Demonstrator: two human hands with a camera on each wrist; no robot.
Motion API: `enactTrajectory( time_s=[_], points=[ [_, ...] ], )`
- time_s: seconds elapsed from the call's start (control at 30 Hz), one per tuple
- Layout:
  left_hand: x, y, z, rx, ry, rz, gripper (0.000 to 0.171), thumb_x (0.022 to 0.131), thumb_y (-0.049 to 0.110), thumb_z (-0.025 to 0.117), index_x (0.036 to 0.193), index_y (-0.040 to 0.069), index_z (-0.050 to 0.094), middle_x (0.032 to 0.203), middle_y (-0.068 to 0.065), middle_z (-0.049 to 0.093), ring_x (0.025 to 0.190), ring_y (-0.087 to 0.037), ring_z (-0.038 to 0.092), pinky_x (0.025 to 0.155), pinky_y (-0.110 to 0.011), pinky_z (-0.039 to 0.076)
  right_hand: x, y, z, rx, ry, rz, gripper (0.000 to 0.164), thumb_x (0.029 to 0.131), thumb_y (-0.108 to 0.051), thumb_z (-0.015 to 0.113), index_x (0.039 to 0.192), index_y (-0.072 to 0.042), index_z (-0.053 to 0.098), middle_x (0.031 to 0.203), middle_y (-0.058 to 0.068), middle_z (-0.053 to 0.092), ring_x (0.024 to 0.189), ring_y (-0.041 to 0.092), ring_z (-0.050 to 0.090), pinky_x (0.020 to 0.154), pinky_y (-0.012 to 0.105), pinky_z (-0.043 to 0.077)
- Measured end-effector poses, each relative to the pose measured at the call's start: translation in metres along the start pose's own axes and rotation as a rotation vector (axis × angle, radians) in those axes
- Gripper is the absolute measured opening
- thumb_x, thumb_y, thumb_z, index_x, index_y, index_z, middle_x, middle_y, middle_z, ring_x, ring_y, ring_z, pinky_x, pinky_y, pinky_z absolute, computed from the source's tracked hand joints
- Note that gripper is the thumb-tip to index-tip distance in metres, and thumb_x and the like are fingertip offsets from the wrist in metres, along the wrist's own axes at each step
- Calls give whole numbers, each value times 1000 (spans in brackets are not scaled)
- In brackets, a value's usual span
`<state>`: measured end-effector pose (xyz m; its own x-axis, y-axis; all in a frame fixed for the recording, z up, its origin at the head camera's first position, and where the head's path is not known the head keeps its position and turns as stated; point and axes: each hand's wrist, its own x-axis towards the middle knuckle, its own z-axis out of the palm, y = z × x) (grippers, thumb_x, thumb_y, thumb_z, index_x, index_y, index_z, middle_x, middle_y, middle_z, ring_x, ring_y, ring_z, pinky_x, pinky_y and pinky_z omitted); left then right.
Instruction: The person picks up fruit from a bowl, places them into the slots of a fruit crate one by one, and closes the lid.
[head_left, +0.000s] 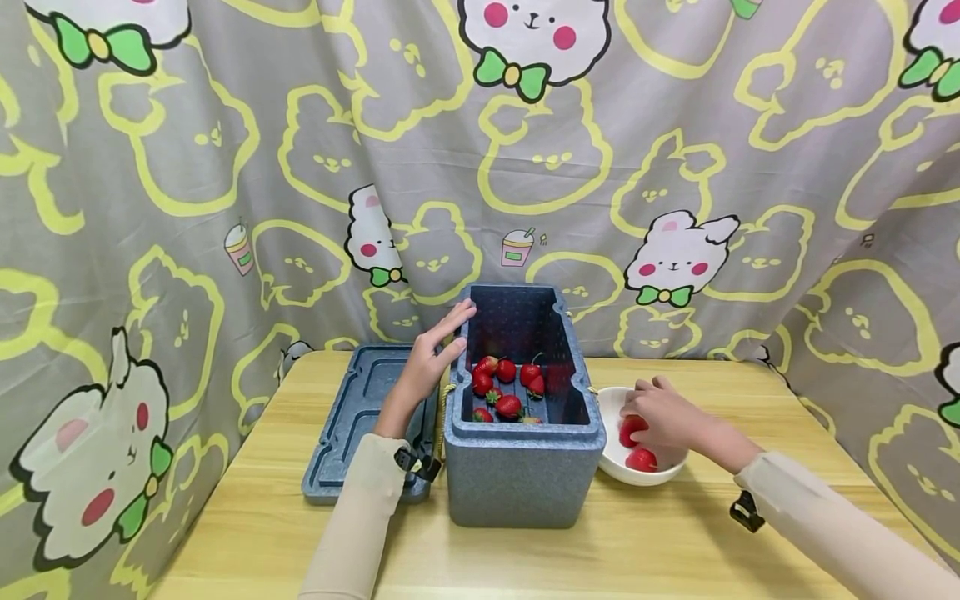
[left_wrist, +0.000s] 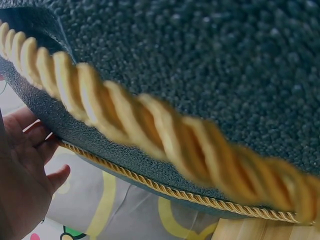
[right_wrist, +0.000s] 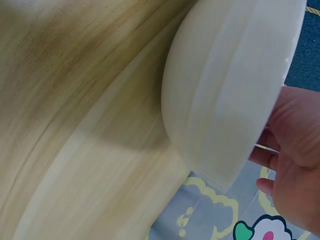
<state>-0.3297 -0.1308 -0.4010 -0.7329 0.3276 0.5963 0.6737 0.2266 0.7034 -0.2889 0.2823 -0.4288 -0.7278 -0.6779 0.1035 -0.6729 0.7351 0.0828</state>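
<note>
My left hand [head_left: 435, 354] rests on the left rim of a deep grey foam box [head_left: 521, 479], fingers extended. Inside the box lie several red strawberries [head_left: 508, 406], some with green leaves. My right hand [head_left: 667, 414] reaches into a white bowl [head_left: 645, 477] to the right of the box, its fingers pinching a strawberry [head_left: 632, 427]. Another strawberry [head_left: 641, 460] lies in the bowl near its front. In the right wrist view the bowl's side [right_wrist: 220, 95] hides the fingertips and the fruit. The left wrist view shows the left hand [left_wrist: 30, 170] against the box wall.
A grey foam lid [head_left: 352, 425] lies flat on the wooden table [head_left: 510, 562], left of the box and partly behind the left arm. Twisted gold rope [left_wrist: 150, 125] runs along the box's side. A patterned curtain [head_left: 450, 167] hangs behind and beside the table.
</note>
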Motion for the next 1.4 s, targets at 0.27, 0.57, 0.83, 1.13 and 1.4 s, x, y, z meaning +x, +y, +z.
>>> enactTrajectory(
  time_s=[0.27, 0.57, 0.83, 1.13, 1.4],
  points=[
    [0, -1, 1, -4, 1, 3, 50, 103, 23, 50, 152, 12, 51, 165, 0, 37, 157, -19, 27, 126, -55, 23, 1, 0, 4, 2, 9, -1, 19, 73, -23, 90, 86, -18, 77, 82, -7, 67, 80, 14, 47, 75, 36, 27],
    [0, -1, 0, 4, 1, -5, 50, 103, 26, 50, 152, 18, 51, 165, 3, 37, 156, -14, 27, 126, -52, 24, 3, -1, 3, -1, -8, -6, 16, 75, -25, 89, 83, -21, 76, 77, -11, 66, 79, 13, 44, 74, 36, 25],
    [-1, 2, -1, 6, -1, -9, 50, 103, 27, 50, 152, 17, 51, 165, 1, 37, 156, -17, 28, 125, -54, 24, 3, -1, -3, -15, -48, 0, 27, 68, -20, 94, 90, -19, 80, 80, -9, 70, 80, 14, 46, 75, 37, 26],
    [0, 2, -1, 4, -2, -5, 49, 104, 25, 50, 152, 17, 51, 165, 0, 37, 156, -18, 27, 125, -55, 24, 7, -5, -6, 30, -4, 15, 24, 72, -20, 92, 92, -17, 80, 85, -9, 73, 80, 12, 46, 74, 35, 26],
    [-1, 1, -1, -15, -6, -10, 48, 104, 20, 50, 152, 16, 51, 165, -1, 37, 157, -18, 26, 126, -54, 23, 15, -4, -15, 46, 75, 20, 30, 69, -19, 93, 97, -15, 82, 85, -4, 73, 81, 15, 52, 73, 35, 27]
  ],
)
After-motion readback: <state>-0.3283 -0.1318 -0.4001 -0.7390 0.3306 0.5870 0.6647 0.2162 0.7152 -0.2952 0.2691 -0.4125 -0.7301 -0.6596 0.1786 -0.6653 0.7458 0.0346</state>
